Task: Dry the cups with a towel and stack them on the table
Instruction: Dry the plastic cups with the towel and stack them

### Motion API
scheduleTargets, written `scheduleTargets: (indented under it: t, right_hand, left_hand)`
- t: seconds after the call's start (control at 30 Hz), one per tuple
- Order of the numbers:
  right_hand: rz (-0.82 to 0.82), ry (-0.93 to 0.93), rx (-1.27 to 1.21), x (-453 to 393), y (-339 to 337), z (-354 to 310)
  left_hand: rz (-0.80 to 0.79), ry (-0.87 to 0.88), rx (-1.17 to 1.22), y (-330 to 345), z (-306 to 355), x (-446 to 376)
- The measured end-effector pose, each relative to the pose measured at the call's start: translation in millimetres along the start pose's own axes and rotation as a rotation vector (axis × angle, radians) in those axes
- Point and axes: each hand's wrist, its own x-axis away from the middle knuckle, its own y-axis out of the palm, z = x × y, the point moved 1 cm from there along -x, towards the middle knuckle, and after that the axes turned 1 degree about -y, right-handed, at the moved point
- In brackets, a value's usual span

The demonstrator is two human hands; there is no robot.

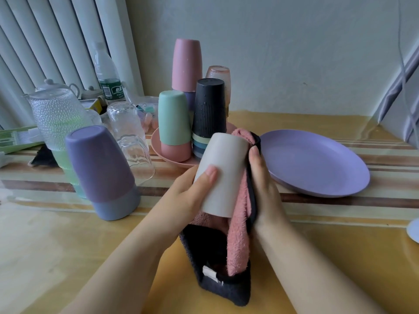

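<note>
I see the white cup (221, 175) held bottom-up and tilted above the worktop (68, 241), in the middle of my view. My left hand (192, 189) grips it from the left side, thumb lying across its wall, the other fingers hidden behind it. The towel (235, 225), pink on one face and dark on the other, is wrapped against the cup's right side and hangs down below its rim, its lower corner resting on the worktop. My right hand (263, 177) presses the towel against the cup, fingers curled round the cloth's dark edge.

Left of the cup stands a purple cup (99, 162) upside down, nested over a blue-grey cup (115, 206). Behind it are clear glasses (131, 137), also upturned. Just beyond the white cup a pink plate (172, 158) carries a mint cup (173, 118) over a pink one, a black ribbed cup (209, 108) topping a stack of striped rims, and a tall pink cup (187, 64) at the back. To the right a purple plate (317, 164) lies flat on the worktop, near my right hand. At the far left are a textured glass jug (56, 116), a plastic bottle (106, 73) and a teapot (56, 86).
</note>
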Motion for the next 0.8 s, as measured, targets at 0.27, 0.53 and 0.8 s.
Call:
scheduleTargets:
  t: [0.27,0.53,0.8]
  right_hand:
    - [-0.043,0.132,-0.061,6,3,7]
    - [-0.017,-0.112,0.112,8,6,-1]
    - [-0.037,-0.233,0.218,6,18,5]
  left_hand:
    - [-0.025,-0.069,0.613,2,11,0]
    - [0.464,0.210,0.041,-7,0,-7]
    - [0.217,0.197,-0.242,0,-8,-3]
